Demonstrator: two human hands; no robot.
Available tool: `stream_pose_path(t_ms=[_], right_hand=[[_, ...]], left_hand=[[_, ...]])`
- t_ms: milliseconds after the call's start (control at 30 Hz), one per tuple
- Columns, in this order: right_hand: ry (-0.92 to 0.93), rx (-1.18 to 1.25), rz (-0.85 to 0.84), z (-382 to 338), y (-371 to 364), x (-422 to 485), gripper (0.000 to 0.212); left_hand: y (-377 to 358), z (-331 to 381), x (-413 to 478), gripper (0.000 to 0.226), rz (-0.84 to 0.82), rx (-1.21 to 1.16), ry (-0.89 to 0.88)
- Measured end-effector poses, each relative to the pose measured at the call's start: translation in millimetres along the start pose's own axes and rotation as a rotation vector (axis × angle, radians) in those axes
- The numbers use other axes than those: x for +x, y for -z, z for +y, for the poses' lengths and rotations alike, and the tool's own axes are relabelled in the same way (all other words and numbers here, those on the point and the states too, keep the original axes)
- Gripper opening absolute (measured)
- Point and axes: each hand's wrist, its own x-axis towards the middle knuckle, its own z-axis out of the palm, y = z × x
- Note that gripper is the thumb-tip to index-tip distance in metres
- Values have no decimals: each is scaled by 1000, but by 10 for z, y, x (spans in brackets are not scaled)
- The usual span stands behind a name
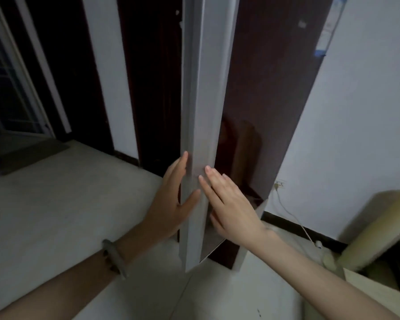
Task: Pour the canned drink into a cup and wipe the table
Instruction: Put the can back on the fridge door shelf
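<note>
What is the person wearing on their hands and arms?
No sleeves or gloves show: both forearms are bare. Behind the left hand, the wrist carries one thick, rounded, grey-green bangle. The right hand and its wrist show no ring, watch or band.

So the door (203, 112) stands edge-on dead centre. The left hand (171, 204) is flat on its left side and the right hand (231, 204) on its right, both touching the edge. The wall (356, 112) is to the right, with a socket (280, 183) low on it and a cable (293, 218) trailing below. The window (7, 88) is far left and a box (379, 227) sits bottom right.
</note>
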Motion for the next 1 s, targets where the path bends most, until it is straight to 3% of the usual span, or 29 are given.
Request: stream_pose_path(t_ms=[233, 500, 767, 1000], right_hand=[[73, -147, 38, 27, -548, 929, 69], [43, -149, 77, 210, -1085, 1919, 66], [-142, -158, 83, 364, -1512, 2712, 57], [-201, -241, 14, 706, -1843, 3220, 65]], left_hand=[[450, -692, 499, 59, 80, -145, 143], [806, -1630, 1278, 35, 182, -418, 251], [955, -2394, 2037, 26, 68, -545, 340], [905, -2905, 2681, 25, 30, -645, 398]])
